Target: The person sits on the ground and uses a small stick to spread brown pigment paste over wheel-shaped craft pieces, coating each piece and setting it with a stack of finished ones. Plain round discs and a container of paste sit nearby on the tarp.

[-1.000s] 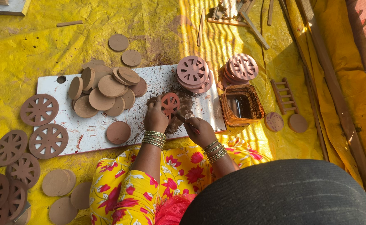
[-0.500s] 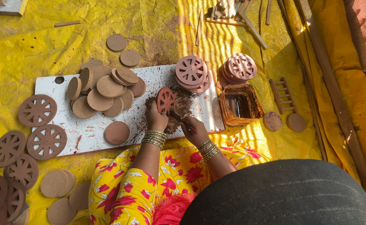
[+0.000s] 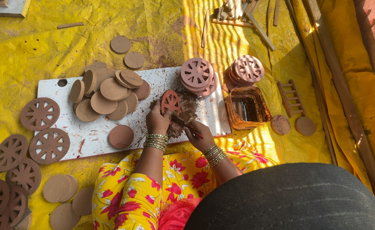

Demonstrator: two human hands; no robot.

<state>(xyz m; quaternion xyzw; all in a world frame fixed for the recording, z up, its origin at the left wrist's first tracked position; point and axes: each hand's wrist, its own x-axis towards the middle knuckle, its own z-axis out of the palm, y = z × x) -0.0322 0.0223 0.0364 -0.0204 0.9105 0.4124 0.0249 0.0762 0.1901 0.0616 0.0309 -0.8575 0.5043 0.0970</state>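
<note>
Yellow plastic sheeting point(image 3: 34, 47) covers the ground beneath a white stained board point(image 3: 68, 134). A spoked red-brown clay wheel point(image 3: 170, 102) is pinched upright above it by the left hand point(image 3: 156, 121), exposing its face; a thin brush point(image 3: 185, 123) is gripped in the right hand's point(image 3: 199, 135) closed fingers and laid against it.

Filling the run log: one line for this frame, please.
left hand: holds clay wheel upright | right hand: holds stick tool beside wheel | under: white board | near: water tub

Bright sunlight stripes the yellow sheet point(image 3: 221, 38) with slatted shadows; edges perhaps slightly soft.
</note>
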